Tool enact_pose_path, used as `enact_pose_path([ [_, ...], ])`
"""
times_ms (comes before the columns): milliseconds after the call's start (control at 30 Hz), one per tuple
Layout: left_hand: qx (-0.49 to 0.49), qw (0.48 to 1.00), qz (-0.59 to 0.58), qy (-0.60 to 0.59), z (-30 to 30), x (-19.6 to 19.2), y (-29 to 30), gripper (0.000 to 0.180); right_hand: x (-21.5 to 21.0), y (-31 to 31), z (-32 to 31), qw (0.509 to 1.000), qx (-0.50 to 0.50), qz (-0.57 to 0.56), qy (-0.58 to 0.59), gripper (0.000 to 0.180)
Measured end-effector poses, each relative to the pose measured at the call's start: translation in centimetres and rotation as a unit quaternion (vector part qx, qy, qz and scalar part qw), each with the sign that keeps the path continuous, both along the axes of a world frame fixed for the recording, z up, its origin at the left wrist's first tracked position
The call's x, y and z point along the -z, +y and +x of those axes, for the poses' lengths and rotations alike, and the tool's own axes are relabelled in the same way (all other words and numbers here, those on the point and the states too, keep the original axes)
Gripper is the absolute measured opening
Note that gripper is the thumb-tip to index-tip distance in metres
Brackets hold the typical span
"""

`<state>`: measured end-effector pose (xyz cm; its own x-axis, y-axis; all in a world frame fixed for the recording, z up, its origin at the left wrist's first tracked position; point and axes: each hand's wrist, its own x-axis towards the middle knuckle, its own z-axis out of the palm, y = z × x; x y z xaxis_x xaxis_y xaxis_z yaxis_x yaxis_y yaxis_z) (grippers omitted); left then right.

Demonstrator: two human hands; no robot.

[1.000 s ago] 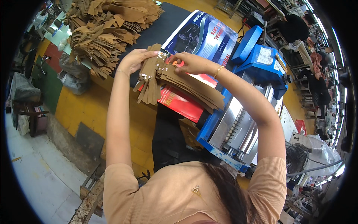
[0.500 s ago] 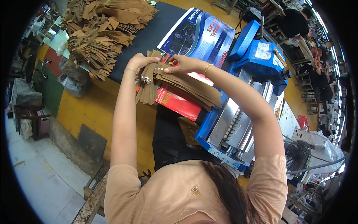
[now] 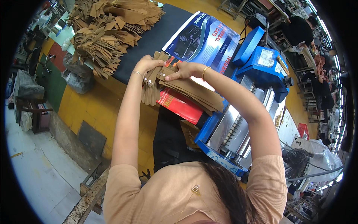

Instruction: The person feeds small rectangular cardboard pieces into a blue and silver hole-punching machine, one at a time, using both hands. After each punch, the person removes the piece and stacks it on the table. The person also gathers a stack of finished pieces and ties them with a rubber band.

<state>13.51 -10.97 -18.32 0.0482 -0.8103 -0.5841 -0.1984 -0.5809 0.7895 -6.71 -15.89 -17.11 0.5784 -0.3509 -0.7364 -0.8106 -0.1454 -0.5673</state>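
Note:
My left hand [image 3: 148,64] is closed on the upper end of a bundle of narrow brown strips [image 3: 150,93], which look like leather or a similar sheet material. The bundle hangs toward me, with small white tags showing near its middle. Just to the right, my right hand [image 3: 186,71] is closed round the near end of a second stack of brown strips [image 3: 199,93], its thumb pressed on top. This stack fans out toward the blue machine, and white tags show by the thumb. The two bundles lie side by side, almost touching.
Under the strips lie a red printed sheet [image 3: 182,108] and a blue-and-white one [image 3: 210,41] on a dark table [image 3: 149,33]. A blue roller machine [image 3: 238,123] stands at the right. Large piles of brown pieces [image 3: 100,44] fill the far left. A black fan [image 3: 296,162] stands at the right.
The whole view has shifted slightly, so things sit a little lower and farther right. Both hands keep hold of their strips, and the right hand has tipped slightly downward.

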Motion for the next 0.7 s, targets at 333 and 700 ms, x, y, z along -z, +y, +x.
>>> enact_pose_path([
  [333, -0.112, 0.965, -0.105, 0.211, 2.7, -0.4, 4.4, 0.057, 0.1, 1.4, 0.8, 0.997, -0.01, 0.05, -0.051, 0.112],
  [700, -0.08, 0.909, -0.235, 0.335, 5.7, -1.5, 10.1, 0.062, -2.1, 4.8, 0.5, 0.981, -0.002, -0.178, -0.072, 0.094],
])
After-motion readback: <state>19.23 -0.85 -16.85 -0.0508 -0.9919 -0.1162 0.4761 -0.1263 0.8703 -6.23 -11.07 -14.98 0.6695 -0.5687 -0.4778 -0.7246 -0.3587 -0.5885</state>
